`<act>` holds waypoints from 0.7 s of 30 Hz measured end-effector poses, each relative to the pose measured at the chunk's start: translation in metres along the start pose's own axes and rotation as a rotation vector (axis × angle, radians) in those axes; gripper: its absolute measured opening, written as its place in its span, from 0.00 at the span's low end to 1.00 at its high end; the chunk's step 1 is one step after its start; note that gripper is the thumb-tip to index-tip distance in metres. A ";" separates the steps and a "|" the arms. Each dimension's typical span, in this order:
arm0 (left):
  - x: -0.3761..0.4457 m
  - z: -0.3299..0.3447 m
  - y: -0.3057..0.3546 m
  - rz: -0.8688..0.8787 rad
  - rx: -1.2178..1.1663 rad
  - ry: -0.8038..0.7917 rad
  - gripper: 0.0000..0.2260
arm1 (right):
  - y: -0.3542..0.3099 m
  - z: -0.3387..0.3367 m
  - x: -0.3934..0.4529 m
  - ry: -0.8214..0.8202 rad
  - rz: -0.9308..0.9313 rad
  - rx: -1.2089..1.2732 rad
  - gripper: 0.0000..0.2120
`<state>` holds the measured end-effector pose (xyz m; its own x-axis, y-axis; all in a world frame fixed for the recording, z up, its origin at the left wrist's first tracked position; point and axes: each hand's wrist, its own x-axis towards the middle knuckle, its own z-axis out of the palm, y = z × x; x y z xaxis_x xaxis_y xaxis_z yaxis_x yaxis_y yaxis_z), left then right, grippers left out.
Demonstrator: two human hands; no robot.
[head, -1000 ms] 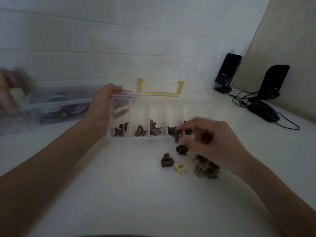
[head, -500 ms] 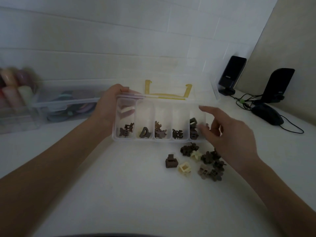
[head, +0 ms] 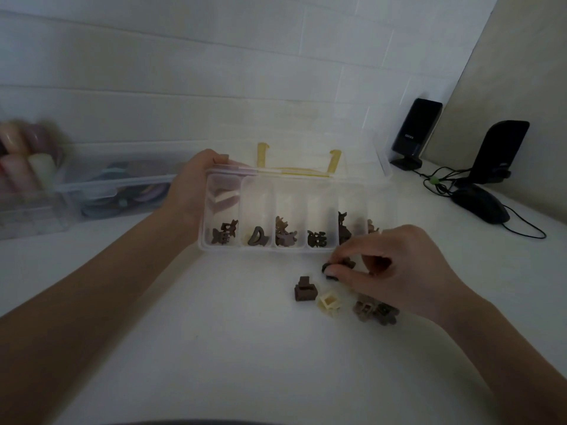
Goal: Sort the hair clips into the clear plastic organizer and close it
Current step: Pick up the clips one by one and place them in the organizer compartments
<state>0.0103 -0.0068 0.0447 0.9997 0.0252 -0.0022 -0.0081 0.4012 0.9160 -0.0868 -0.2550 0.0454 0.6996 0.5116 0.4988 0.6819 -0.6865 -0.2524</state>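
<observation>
The likeliest slip from here is a fumbled pick: the right hand (head: 395, 271) is pinching at a small dark clip (head: 329, 268) on the edge of a tight heap, and a neighbouring clip could snag on it and get dragged or flicked across the white bench (head: 214, 348), or the clip could pop out of the fingertips on the way to the organizer (head: 285, 210). A second risk is a drop into the wrong compartment, since the dividers are narrow and the clips look much alike in this dim light. The organizer also seems propped up at the back, so a nudge from the carrying hand could shift it or spill what is already sorted. The right hand is nearly closed, thumb and fingertips drawn together on the dark clip just in front of the organizer's front wall; whether it has lifted clear of the bench I cannot tell. The left hand (head: 196, 188) is curled around the organizer's left end, fingers over the back rim and showing through the clear wall, steadying it. The lid (head: 294, 161) stands open behind, its yellow latches up. Clips lie at the near end of each compartment, while a brown clip (head: 304, 289), a cream clip (head: 329, 303) and a few more under the right hand (head: 372, 312) wait on the bench.
</observation>
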 end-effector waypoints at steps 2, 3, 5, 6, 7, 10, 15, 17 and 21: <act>0.000 0.000 0.000 -0.004 0.004 0.002 0.06 | -0.001 0.002 -0.001 -0.016 0.026 0.016 0.14; 0.000 0.000 0.000 -0.005 0.005 0.004 0.06 | -0.003 0.005 -0.002 -0.016 0.036 0.001 0.15; 0.000 -0.001 0.000 -0.006 0.003 -0.001 0.06 | -0.009 0.014 -0.003 -0.027 0.046 -0.068 0.19; 0.000 -0.001 -0.001 -0.003 0.007 -0.005 0.06 | -0.012 0.019 -0.003 -0.049 0.036 -0.121 0.20; 0.000 -0.002 -0.001 0.003 0.015 -0.008 0.06 | -0.015 0.023 -0.003 -0.077 0.019 -0.176 0.20; 0.000 -0.002 -0.001 0.013 0.015 -0.003 0.07 | -0.020 0.032 -0.001 -0.107 -0.032 -0.268 0.17; 0.001 -0.002 -0.001 0.007 0.011 0.000 0.06 | -0.014 0.023 0.000 0.196 0.016 -0.225 0.14; 0.000 -0.002 -0.001 0.010 0.011 0.002 0.06 | -0.010 0.015 0.003 0.362 0.097 -0.188 0.13; 0.001 -0.003 -0.001 0.016 0.009 0.004 0.06 | 0.001 0.005 0.005 0.501 0.301 -0.135 0.11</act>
<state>0.0111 -0.0050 0.0426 0.9993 0.0356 0.0107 -0.0239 0.3928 0.9193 -0.0817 -0.2508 0.0432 0.6496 0.0012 0.7603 0.4131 -0.8400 -0.3517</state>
